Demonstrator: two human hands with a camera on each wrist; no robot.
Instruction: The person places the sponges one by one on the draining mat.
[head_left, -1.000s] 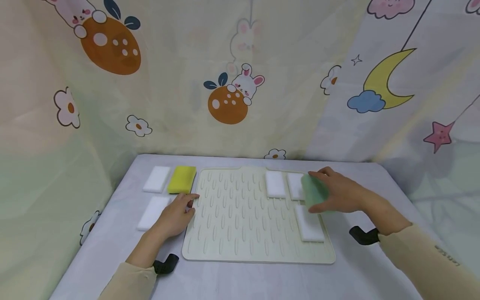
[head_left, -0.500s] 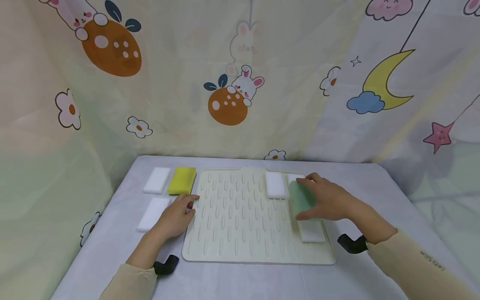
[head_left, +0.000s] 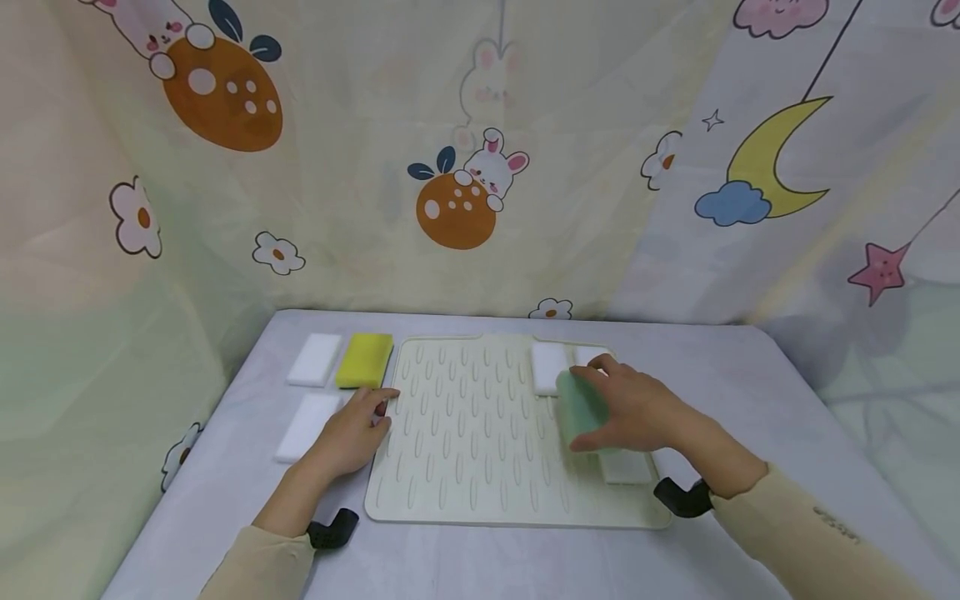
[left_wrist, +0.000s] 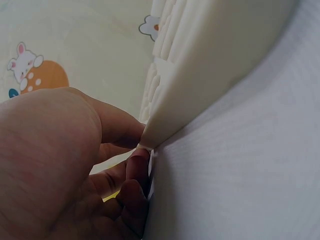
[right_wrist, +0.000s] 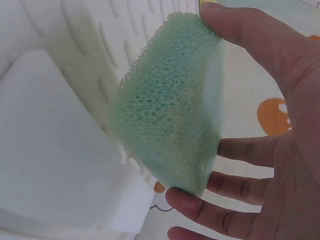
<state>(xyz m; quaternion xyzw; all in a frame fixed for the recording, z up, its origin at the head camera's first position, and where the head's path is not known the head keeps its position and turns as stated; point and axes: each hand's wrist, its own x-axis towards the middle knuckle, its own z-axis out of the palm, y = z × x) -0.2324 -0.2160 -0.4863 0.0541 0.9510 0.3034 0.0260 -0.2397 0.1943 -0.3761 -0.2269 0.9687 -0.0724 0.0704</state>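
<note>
A pale green, open-pored sponge [right_wrist: 170, 105] is held in my right hand [head_left: 641, 408], thumb at one end and fingers along the other. It stands tilted above the right part of a cream ridged mat [head_left: 472, 433]. Three white sponges [head_left: 550, 368] lie on that side of the mat, two of them partly covered by my right hand and the green sponge. My left hand [head_left: 352, 433] rests at the mat's left edge. Its fingertips [left_wrist: 137, 162] touch the edge in the left wrist view.
Left of the mat lie a yellow sponge [head_left: 364, 360] and two more white sponges [head_left: 313, 360], the nearer one partly behind my left hand. A white cloth [head_left: 480, 562] covers the table. A printed curtain [head_left: 337, 167] hangs behind and at the sides.
My right hand has carried the green sponge leftward and toward me, over the mat, from beside the right-hand white sponges. My left hand has stayed at the mat's edge.
</note>
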